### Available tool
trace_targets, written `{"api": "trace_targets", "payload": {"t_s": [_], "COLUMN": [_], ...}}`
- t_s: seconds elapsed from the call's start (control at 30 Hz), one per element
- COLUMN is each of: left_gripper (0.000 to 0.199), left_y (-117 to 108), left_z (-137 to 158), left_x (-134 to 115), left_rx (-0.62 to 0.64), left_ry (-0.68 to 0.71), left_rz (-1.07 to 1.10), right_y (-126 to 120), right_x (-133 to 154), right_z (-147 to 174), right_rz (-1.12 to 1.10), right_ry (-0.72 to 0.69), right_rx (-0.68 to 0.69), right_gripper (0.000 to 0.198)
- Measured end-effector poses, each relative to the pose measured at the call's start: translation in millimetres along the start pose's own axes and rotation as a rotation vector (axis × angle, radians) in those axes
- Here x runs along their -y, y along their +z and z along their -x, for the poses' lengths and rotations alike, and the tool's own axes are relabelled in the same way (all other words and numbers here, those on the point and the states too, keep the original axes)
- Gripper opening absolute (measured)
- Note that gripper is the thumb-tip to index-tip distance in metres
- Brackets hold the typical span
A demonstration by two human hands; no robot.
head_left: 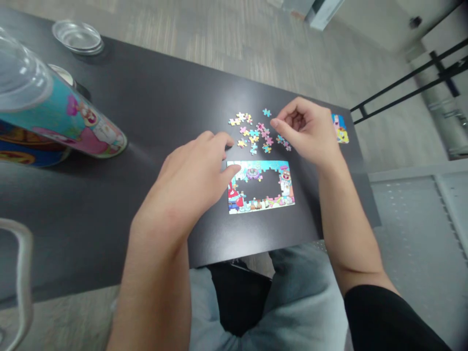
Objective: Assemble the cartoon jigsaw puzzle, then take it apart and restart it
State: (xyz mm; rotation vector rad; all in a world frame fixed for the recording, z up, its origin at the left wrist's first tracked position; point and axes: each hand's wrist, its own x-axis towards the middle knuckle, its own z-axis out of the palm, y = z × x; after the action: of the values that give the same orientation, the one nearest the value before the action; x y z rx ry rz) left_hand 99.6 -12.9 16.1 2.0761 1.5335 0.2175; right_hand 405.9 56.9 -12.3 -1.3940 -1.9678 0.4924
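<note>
A jigsaw puzzle (261, 205) lies on the dark table, its frame of pieces joined around a large gap in the middle. Beyond it are several loose puzzle pieces (253, 132), spread in a loose cluster. My left hand (199, 170) is open over the puzzle's upper left corner, with the thumb at its edge and the fingers just left of the loose pieces. At the right side of the cluster, my right hand (305, 127) has its thumb and forefinger brought together in a pinch. Anything between those fingertips is too small to make out.
A tall clear-topped canister (87, 117) with cartoon print stands at the left, another printed canister (29, 146) beside it. Metal lids (78, 36) lie at the far left edge. A small cartoon card (341, 128) is right of my right hand. A white curved bar (24, 273) is at lower left.
</note>
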Motion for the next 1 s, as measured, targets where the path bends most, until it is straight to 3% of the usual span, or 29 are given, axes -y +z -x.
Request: {"api": "trace_targets", "payload": {"t_s": [0.13, 0.3, 0.5, 0.67, 1.0], "left_gripper": [0.044, 0.046, 0.050, 0.042, 0.045], "left_y": [0, -1, -5, -3, -4], "left_z": [1, 2, 1, -1, -1], "left_x": [-1, -1, -6, -7, -9], "left_rx": [-0.004, 0.002, 0.042, 0.036, 0.048], "left_ry": [-0.010, 0.007, 0.000, -0.021, -0.040], "left_rz": [-0.005, -0.027, -0.028, -0.038, -0.027], "right_y": [-1, -4, 6, 7, 11], "right_x": [-13, -4, 16, 18, 22], "right_z": [-5, -6, 3, 7, 15], "right_rz": [0.044, 0.015, 0.015, 0.047, 0.071], "right_ry": [-0.072, -0.070, -0.109, -0.106, -0.052], "right_rx": [0.081, 0.314, 0.324, 0.344, 0.277], "right_gripper": [0.013, 0.015, 0.021, 0.023, 0.026]}}
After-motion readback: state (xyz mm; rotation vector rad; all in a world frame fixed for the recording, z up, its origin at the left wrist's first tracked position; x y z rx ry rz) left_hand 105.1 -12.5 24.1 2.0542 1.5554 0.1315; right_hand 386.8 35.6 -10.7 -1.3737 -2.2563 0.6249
